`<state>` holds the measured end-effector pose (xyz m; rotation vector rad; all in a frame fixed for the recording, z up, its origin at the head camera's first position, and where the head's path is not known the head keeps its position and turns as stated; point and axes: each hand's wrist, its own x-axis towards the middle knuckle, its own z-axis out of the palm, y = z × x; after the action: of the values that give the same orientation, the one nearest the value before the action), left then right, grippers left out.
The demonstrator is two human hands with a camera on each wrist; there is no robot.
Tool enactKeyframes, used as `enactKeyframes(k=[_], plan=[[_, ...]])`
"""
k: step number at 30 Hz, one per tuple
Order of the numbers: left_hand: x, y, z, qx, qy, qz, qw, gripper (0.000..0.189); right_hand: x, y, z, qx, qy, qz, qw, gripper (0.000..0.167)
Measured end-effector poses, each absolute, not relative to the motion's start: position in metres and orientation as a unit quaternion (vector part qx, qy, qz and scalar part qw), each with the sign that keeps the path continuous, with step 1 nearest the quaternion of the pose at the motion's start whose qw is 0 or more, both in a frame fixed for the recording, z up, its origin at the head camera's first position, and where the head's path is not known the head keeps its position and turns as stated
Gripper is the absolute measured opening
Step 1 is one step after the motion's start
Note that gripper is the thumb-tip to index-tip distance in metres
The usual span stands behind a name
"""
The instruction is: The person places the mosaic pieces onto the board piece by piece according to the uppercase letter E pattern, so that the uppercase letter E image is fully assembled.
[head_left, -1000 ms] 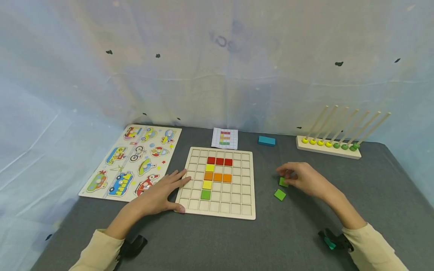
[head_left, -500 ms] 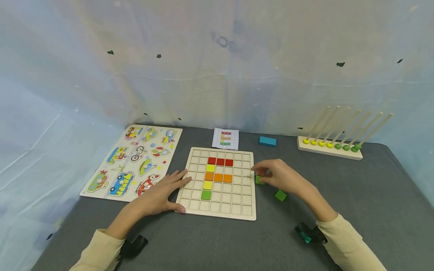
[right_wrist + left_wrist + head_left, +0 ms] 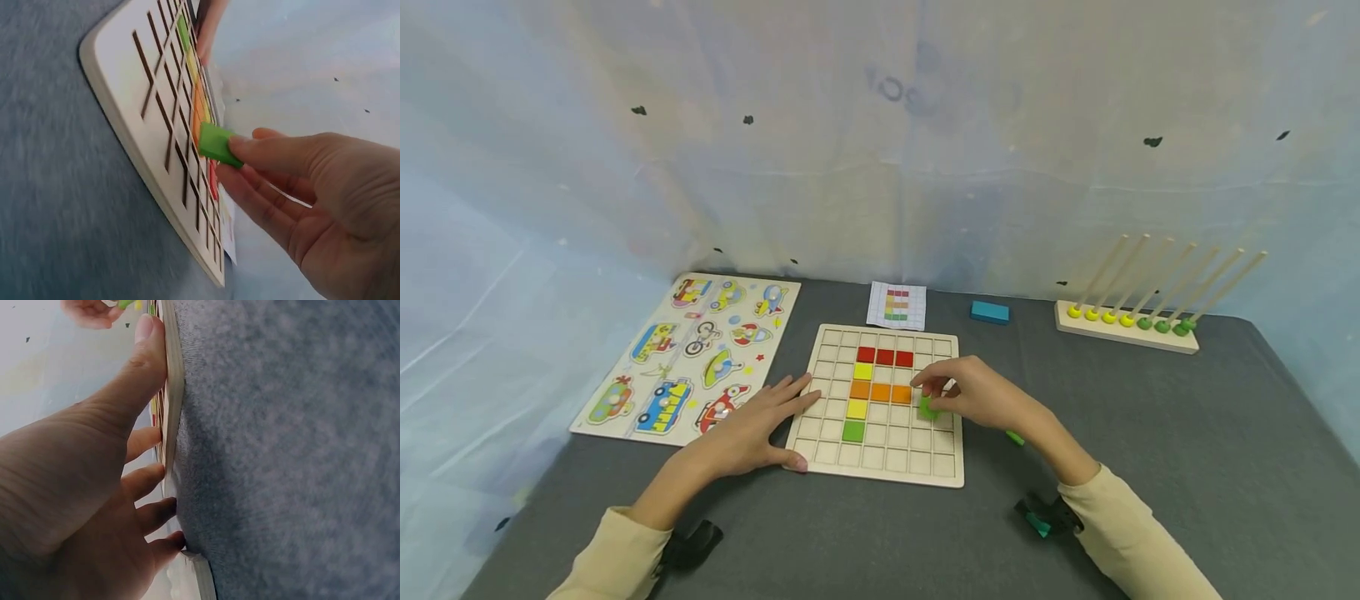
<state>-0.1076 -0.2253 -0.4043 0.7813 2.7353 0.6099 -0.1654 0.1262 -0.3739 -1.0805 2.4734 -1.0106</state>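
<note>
A wooden grid board (image 3: 895,467) lies on the dark cloth. Set in its squares are a row of red tiles (image 3: 885,357), a row of orange tiles (image 3: 881,392), two yellow tiles (image 3: 857,409) and one green tile (image 3: 853,431). My left hand (image 3: 748,429) rests on the board's left edge, fingers spread and thumb at the near corner. Over the board's right side, my right hand (image 3: 985,398) pinches a loose green tile (image 3: 215,145) between thumb and fingers, held above the squares. Another green tile (image 3: 1015,437) lies on the cloth, partly hidden by my right forearm.
A vehicle peg puzzle (image 3: 688,360) lies left of the board. Behind the board are a printed pattern card (image 3: 897,307) and a blue block (image 3: 989,312). A bead stand with tall rods (image 3: 1123,331) is at the back right, before a hanging sheet.
My right hand has carried a green tile leftward from the cloth to over the board's right side. My left hand has stayed in place.
</note>
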Motion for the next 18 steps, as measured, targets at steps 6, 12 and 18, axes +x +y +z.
enactKeyframes(k=[6, 12, 18], plan=[[-0.108, -0.225, -0.405, 0.272, 0.932, 0.211, 0.115, 0.099, -0.166, 0.106, -0.385, -0.395, 0.826, -0.377, 0.140, 0.025], [-0.108, -0.225, -0.405, 0.268, 0.934, 0.208, 0.115, 0.098, -0.162, 0.086, -0.394, -0.427, 0.787, -0.420, 0.147, 0.022], [-0.108, -0.226, -0.406, 0.266, 0.934, 0.208, 0.115, 0.098, -0.158, 0.075, -0.395, -0.431, 0.781, -0.435, 0.121, 0.022]])
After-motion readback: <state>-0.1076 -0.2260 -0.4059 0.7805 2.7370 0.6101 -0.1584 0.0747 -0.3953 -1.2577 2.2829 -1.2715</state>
